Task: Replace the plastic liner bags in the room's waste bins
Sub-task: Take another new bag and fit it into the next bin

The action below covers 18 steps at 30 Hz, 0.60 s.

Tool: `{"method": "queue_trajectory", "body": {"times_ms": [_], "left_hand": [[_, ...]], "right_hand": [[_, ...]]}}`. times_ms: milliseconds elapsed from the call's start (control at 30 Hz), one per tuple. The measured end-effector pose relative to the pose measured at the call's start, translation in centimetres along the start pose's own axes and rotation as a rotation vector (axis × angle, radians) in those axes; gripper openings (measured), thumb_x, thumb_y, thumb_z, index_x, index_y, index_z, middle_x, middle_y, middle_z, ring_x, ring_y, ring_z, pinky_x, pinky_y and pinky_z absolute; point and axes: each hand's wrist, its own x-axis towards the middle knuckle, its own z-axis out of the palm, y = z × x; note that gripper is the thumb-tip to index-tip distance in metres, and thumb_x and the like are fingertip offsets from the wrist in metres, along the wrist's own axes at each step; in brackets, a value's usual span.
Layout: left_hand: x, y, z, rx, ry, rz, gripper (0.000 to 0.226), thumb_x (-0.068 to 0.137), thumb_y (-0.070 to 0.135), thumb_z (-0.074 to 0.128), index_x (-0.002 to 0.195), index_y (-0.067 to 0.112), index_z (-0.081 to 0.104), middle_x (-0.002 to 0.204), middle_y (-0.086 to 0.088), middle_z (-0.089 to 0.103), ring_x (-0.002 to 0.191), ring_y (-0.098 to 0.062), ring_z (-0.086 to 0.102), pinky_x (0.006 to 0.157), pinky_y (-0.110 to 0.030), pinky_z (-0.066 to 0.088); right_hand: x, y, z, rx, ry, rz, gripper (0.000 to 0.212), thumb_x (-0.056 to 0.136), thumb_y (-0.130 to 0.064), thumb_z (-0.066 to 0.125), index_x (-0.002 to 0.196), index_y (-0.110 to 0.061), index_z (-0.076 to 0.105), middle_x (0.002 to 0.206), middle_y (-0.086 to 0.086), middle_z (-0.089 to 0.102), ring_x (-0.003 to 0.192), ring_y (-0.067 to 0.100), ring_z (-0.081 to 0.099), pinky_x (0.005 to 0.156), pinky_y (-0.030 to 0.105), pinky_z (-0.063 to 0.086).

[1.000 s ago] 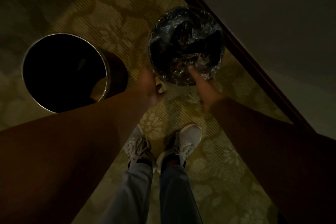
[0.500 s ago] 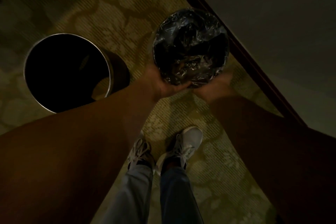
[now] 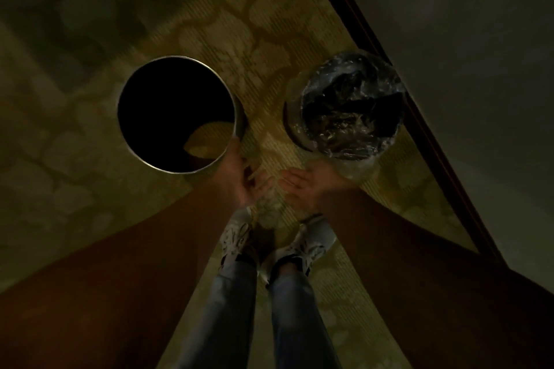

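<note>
Two round waste bins stand on the patterned carpet. The left bin has a metal rim and a dark, unlined inside. A crinkled clear plastic liner covers the right bin, folded over its rim. My left hand is by the near right edge of the left bin, thumb up at the rim, fingers relaxed. My right hand hovers palm up just in front of the lined bin, fingers spread and apart from it. A faint pale blur lies between the hands; I cannot tell what it is.
A dark wooden baseboard and a wall run diagonally right behind the lined bin. My feet in white sneakers stand on the carpet just below the hands. The room is dim.
Both hands have come off the lined bin's near rim and drawn back. The left hand has shifted over to the unlined bin's edge. The view has swung left, so both bins appear further right.
</note>
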Motion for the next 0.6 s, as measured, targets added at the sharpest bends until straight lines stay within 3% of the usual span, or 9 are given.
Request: {"method": "queue_trajectory", "body": {"times_ms": [100,167,233,300,367,433,500,600], "left_hand": [[0.0,1.1,-3.3,-0.084,0.044,0.011,0.046,0.098,0.057,0.047,0.104,0.012,0.057,0.098,-0.004,0.059,0.085,-0.019,0.061,0.082,-0.04,0.056],[0.5,1.6,-5.3,-0.089,0.054,0.03,0.043,0.1,0.053,0.045,0.11,0.013,0.057,0.1,0.002,0.062,0.078,-0.016,0.058,0.084,-0.036,0.053],[1.4,1.7,-7.5,-0.08,0.065,0.03,0.053,0.097,0.058,0.047,0.133,0.019,0.051,0.117,0.006,0.064,0.079,-0.013,0.061,0.088,-0.035,0.052],[2.4,1.9,-9.3,-0.055,0.053,0.04,0.047,0.095,0.061,0.047,0.115,0.019,0.057,0.096,0.002,0.068,0.066,-0.009,0.058,0.074,-0.029,0.054],[3.4,2.3,-10.4,-0.04,0.053,0.096,0.039,0.099,0.054,0.046,0.093,0.017,0.059,0.078,0.0,0.058,0.056,-0.007,0.048,0.062,-0.023,0.048],[4.1,2.8,-10.8,-0.032,0.099,0.168,0.029,0.1,0.042,0.047,0.099,0.017,0.062,0.082,0.0,0.06,0.056,-0.005,0.054,0.062,-0.022,0.053],[4.5,2.9,-11.0,0.017,0.143,0.223,0.022,0.1,0.031,0.048,0.103,0.015,0.062,0.077,0.0,0.061,0.052,-0.006,0.055,0.055,-0.021,0.051],[3.9,2.8,-11.3,0.06,0.164,0.249,0.017,0.1,0.022,0.046,0.097,0.015,0.061,0.077,0.0,0.06,0.059,-0.008,0.052,0.065,-0.023,0.051]], "right_hand": [[0.4,0.7,5.3,-0.271,-0.021,-0.114,0.031,0.102,-0.031,0.04,0.124,-0.016,0.057,0.125,0.002,0.066,0.11,0.018,0.063,0.081,0.031,0.045],[0.7,0.8,8.4,-0.443,0.0,-0.192,0.023,0.1,-0.034,0.05,0.117,-0.02,0.058,0.102,-0.004,0.063,0.084,0.011,0.061,0.062,0.025,0.044],[1.9,1.0,10.9,-0.621,0.039,-0.302,0.027,0.095,-0.037,0.058,0.115,-0.019,0.061,0.096,-0.001,0.062,0.08,0.014,0.059,0.062,0.026,0.044],[3.8,1.1,12.5,-0.806,0.076,-0.435,0.045,0.084,-0.043,0.062,0.119,-0.016,0.062,0.104,0.007,0.066,0.091,0.026,0.063,0.072,0.034,0.049],[6.4,1.2,13.0,-0.932,0.09,-0.508,0.067,0.071,-0.049,0.062,0.129,-0.017,0.056,0.118,0.012,0.067,0.1,0.029,0.064,0.085,0.041,0.051],[7.1,1.3,13.3,-0.985,0.099,-0.528,0.069,0.072,-0.05,0.064,0.131,-0.015,0.053,0.122,0.013,0.066,0.105,0.031,0.065,0.095,0.045,0.054],[7.1,1.4,13.4,-1.018,0.105,-0.529,0.058,0.085,-0.044,0.065,0.132,-0.013,0.052,0.119,0.013,0.066,0.1,0.031,0.068,0.087,0.045,0.057],[6.6,1.6,12.9,-1.068,0.089,-0.524,0.048,0.09,-0.043,0.066,0.125,-0.012,0.055,0.098,0.008,0.065,0.07,0.02,0.062,0.055,0.029,0.049]]}}
